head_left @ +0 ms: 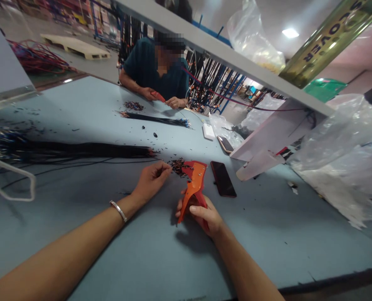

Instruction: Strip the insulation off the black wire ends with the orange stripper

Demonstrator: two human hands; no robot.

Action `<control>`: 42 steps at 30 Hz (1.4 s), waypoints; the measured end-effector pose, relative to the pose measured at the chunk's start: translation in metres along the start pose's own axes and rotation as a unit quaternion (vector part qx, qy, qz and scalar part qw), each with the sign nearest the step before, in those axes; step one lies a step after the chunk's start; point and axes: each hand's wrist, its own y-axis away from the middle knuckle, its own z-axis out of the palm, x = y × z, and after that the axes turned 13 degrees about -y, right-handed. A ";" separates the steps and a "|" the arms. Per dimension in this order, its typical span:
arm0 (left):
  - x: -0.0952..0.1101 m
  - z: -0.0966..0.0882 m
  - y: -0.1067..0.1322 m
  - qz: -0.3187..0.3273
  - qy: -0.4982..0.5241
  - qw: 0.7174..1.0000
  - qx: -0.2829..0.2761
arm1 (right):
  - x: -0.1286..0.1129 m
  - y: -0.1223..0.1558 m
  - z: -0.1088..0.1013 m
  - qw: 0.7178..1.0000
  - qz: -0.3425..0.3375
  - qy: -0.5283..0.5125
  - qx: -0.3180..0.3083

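My right hand (206,215) is wrapped round the handles of an orange and red wire stripper (196,177), its jaws pointing up and to the left. Just left of the jaws, my left hand (154,177) is closed in a pinch; what lies between the fingertips is too small to make out. By the jaws sits a small pile of dark wire offcuts (178,166). A thick bundle of black wires (88,149) lies beyond my left hand, with blue and white ends at the far left and reddish ends near the hand.
Across the table (135,259) a co-worker (157,67) holds a red tool (157,96). A smaller wire bundle (156,119) and an offcut pile (133,105) lie before them. A phone (223,179) is right of the stripper. Plastic bags (339,138) and a shelf post (267,129) stand right.
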 end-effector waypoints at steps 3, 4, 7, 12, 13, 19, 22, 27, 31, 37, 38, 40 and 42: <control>0.000 0.002 0.001 0.005 -0.018 1.000 -0.011 | -0.001 0.000 0.001 1.000 -0.001 0.011 0.004; 0.000 0.003 0.002 0.006 -0.023 1.000 -0.017 | -0.002 0.000 0.001 1.000 -0.001 0.016 0.005; 0.004 0.004 0.004 0.003 -0.026 0.999 -0.027 | -0.004 0.001 0.000 0.999 -0.005 0.047 0.003; 0.012 0.006 0.007 -0.023 0.005 0.999 -0.041 | -0.012 0.003 -0.005 0.977 -0.063 0.202 0.038; 0.013 0.007 0.008 -0.029 0.015 0.998 -0.045 | -0.013 0.003 -0.005 0.962 -0.084 0.256 0.052; 0.020 0.010 0.011 -0.084 0.080 0.991 -0.064 | -0.019 0.003 0.005 0.845 -0.171 0.500 0.079; 0.019 0.012 0.012 -0.099 0.127 0.985 -0.064 | -0.018 0.003 0.009 0.792 -0.202 0.571 0.076; 0.014 0.016 0.013 -0.112 0.216 0.966 -0.089 | -0.012 0.001 0.004 0.718 -0.221 0.653 0.095; 0.012 0.017 0.013 -0.122 0.272 0.949 -0.101 | -0.008 -0.001 -0.002 0.657 -0.214 0.715 0.107; 0.015 0.016 0.012 -0.133 0.282 0.943 -0.114 | -0.007 -0.002 -0.004 0.622 -0.220 0.743 0.116; 0.015 0.016 0.012 -0.134 0.280 0.944 -0.116 | -0.007 -0.003 -0.004 0.620 -0.221 0.744 0.118; 0.016 0.016 0.012 -0.132 0.267 0.947 -0.122 | -0.007 -0.003 -0.005 0.618 -0.221 0.745 0.119; 0.016 0.016 0.012 -0.129 0.253 0.950 -0.128 | -0.007 -0.003 -0.005 0.618 -0.220 0.745 0.120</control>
